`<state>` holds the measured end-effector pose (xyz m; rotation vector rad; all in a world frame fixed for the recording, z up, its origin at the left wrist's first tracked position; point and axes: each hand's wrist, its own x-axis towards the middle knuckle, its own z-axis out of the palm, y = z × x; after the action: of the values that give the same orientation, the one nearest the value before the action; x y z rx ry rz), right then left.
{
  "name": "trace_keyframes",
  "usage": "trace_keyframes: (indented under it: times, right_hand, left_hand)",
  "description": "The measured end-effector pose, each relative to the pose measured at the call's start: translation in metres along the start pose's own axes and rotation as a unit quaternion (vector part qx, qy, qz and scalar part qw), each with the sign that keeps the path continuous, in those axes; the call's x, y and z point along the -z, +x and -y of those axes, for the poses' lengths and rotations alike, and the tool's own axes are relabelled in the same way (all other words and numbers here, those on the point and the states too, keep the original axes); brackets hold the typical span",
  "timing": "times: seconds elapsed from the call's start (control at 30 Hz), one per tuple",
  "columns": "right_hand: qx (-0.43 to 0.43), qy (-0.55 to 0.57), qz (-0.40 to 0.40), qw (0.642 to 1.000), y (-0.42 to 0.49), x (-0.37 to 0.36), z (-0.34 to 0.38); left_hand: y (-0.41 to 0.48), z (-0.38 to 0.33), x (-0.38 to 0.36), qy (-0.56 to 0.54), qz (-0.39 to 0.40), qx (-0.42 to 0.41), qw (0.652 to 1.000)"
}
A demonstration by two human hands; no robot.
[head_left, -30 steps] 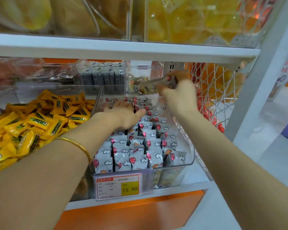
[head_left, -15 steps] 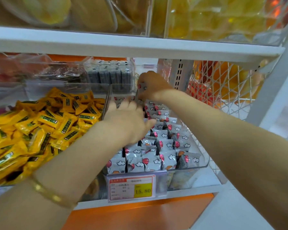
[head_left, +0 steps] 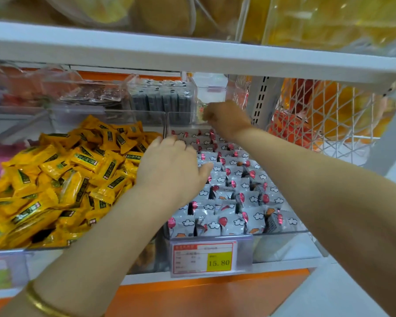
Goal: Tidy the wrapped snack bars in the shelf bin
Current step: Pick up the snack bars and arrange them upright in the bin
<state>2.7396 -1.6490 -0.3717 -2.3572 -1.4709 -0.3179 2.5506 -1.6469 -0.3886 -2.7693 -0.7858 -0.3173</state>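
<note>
The left hand (head_left: pixel 173 170) lies flat and released on the snack bars (head_left: pixel 236 197); the right hand (head_left: pixel 226 118) curls at the rear of the bin (head_left: pixel 284 245) (grasp indiscernible). Seat bars upright, row-aligned.

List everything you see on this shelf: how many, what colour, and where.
clear bin: one, transparent, middle of the shelf
wrapped snack bars: many, grey-white with clouds and red balloons, in rows inside the bin
price tag: one, red and white with a yellow panel, on the bin's front
yellow packets: many, yellow with dark labels, heaped left of the bin
dark grey packs: several, dark grey, behind the bin
wire basket: one, white, right of the bin
bangle: one, gold, on the wrist at bottom left
left hand: palm down on the bars, fingertips hidden
right hand: fingers curled, at the bin's back edge; unclear whether it holds anything
</note>
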Motion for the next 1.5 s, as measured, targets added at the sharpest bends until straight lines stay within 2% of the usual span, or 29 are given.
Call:
trace_keyframes:
  times: [0.17,0.27,0.4,0.5,0.6,0.7,0.77,0.83,0.93,1.0,1.13,1.23,1.4,1.5]
  right_hand:
    - [0.029,-0.19,0.019,0.981,0.008,-0.021,0.009]
    - [0.036,-0.22,0.014,0.975,0.011,-0.022,0.013]
    - [0.002,-0.037,-0.028,0.999,0.008,-0.003,0.011]
    - [-0.04,0.083,-0.091,0.992,0.001,0.014,0.008]
    - [-0.082,0.114,-0.165,0.976,-0.016,0.03,0.007]
    - [-0.131,0.179,-0.246,0.944,-0.047,0.046,0.005]
    - [-0.138,0.239,-0.277,0.92,-0.075,0.056,0.006]
    - [-0.156,0.269,-0.282,0.907,-0.104,0.064,0.006]
    - [-0.186,0.345,-0.264,0.882,-0.143,0.07,0.008]
    - [-0.203,0.412,-0.25,0.852,-0.166,0.074,0.011]
    - [-0.221,0.54,-0.207,0.785,-0.201,0.072,0.017]
    - [-0.206,0.598,-0.185,0.752,-0.214,0.07,0.015]
    - [-0.165,0.713,-0.126,0.67,-0.218,0.069,0.011]
    - [-0.163,0.725,-0.115,0.66,-0.217,0.067,0.009]
  left_hand:
    - [-0.001,-0.001,0.0,-0.002,-0.008,0.001,1.0]
    - [-0.001,-0.001,0.001,-0.004,-0.008,0.005,1.0]
    - [-0.002,-0.002,0.001,-0.002,-0.01,0.008,1.0]
    - [-0.001,-0.001,0.001,-0.002,-0.016,0.009,1.0]
    - [-0.003,-0.001,0.002,-0.012,-0.03,0.013,0.999]
    - [-0.006,-0.001,0.006,-0.032,-0.06,0.009,0.998]
    - [-0.011,-0.004,0.008,-0.042,-0.109,-0.006,0.993]
    - [-0.019,-0.011,0.009,-0.096,-0.174,-0.015,0.98]
    - [-0.038,-0.029,0.017,-0.271,-0.209,0.027,0.939]
    - [-0.047,-0.037,0.019,-0.368,-0.175,0.053,0.912]
    - [-0.057,-0.038,0.019,-0.463,-0.11,0.056,0.878]
    - [-0.059,-0.035,0.017,-0.58,-0.056,0.077,0.809]
    - [-0.059,-0.031,0.018,-0.74,-0.006,0.126,0.661]
    - [-0.059,-0.03,0.022,-0.775,-0.002,0.125,0.62]
